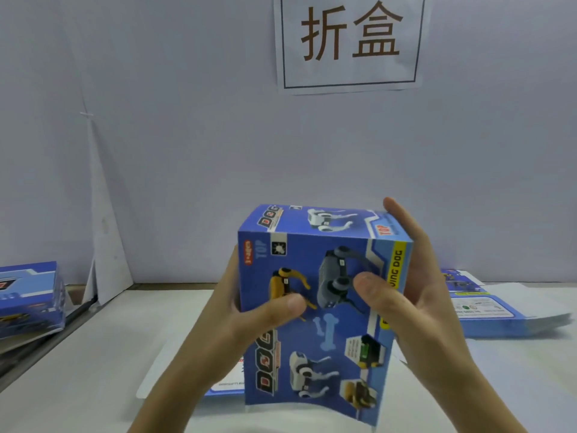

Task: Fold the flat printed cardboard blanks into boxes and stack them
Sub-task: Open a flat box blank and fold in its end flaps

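1. A pale wall is seen behind the work place, and a paper sign (349,42) with two large dark characters is fixed on it. A white strip of paper (103,245) is leaned in the left corner.
2. The work is done on a white table (109,339), which has a dark edge along its left side.
3. The box (321,307), blue and printed with toy dogs, is held up in the air over the middle of the table, near the person.
4. It is gripped from both sides. The left hand (249,314) is closed on its left edge, with the thumb pressed on the front face. The right hand (415,301) is closed on its right edge, with the fingers reaching up to the top corner.
5. The body is already opened into a box shape and the top face appears closed. The lower end looks loose and a little bent, so the bottom is probably not closed yet.
6. A folded box (28,298) of the same print is seen at the far left, so at least one piece is judged finished.
7. A pile of flat blanks (499,310) is lying at the right, well apart from the folded box, so much work is left.
8. Another flat sheet (175,370) is lying on the table under the held box.
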